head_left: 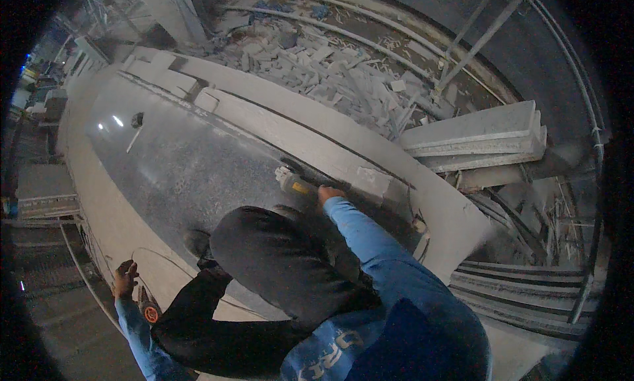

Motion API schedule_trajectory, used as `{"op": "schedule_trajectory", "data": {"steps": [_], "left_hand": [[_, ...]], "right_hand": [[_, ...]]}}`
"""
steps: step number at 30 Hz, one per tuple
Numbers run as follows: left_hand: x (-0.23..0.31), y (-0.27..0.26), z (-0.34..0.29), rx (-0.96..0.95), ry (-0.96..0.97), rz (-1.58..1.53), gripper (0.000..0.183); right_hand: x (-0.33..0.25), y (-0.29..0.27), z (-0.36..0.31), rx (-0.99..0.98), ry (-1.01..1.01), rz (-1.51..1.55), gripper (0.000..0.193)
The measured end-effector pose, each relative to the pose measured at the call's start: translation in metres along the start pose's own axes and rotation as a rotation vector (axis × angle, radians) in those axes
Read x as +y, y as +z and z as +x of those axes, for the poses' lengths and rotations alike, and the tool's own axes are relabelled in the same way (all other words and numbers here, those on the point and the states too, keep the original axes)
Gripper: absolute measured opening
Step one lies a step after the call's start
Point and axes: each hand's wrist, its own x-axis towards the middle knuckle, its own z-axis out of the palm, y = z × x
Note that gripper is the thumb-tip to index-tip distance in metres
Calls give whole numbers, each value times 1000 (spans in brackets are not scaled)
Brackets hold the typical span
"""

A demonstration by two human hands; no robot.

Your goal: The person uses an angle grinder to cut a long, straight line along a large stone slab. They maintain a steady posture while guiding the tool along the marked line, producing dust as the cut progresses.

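Note:
My right hand (329, 194) is wrapped round the rear of an angle grinder (295, 184) with a grey head and a yellow label. The grinder's head rests at the edge of a dark grey stone slab (191, 163), beside a lighter strip; its disc is mostly hidden. Off to the lower left, my left hand (125, 279) hangs past the slab's near side, fingers loosely bent and apart, with nothing clearly seen in them. A thin cable (162, 254) curves close by it. My bent legs in dark trousers cover part of the slab.
Pale stone strips (264, 123) border the slab's far side. Broken stone pieces (317, 60) heap up beyond. Stacked slabs (472, 138) stand at right, more at left (45, 189). A small dark block (137, 120) sits on the slab. An orange-centred wheel (151, 312) is below my left hand.

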Motion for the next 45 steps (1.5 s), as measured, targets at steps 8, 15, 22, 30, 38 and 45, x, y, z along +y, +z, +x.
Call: {"op": "schedule_trajectory", "data": {"steps": [8, 15, 22, 30, 38, 45], "left_hand": [[18, 3, -5, -22, 22, -27, 47], [0, -6, 3, -16, -12, 1, 47], [-8, -6, 8, -38, -22, 2, 47], [4, -2, -1, -35, 27, -10, 48], [-5, -10, 9, -40, 56, -101, 49], [-23, -14, 19, -73, -18, -98, 47]], "right_hand": [[-10, -22, -7, -18, 47, 33, 26], [7, -42, -61, -95, -11, -120, 38], [17, -15, -43, -26, 43, -68, 37], [-17, -25, -11, -64, 98, 60, 25], [-6, -28, -28, -58, 26, -29, 32], [19, -34, -71, -36, 16, -122, 40]]}}
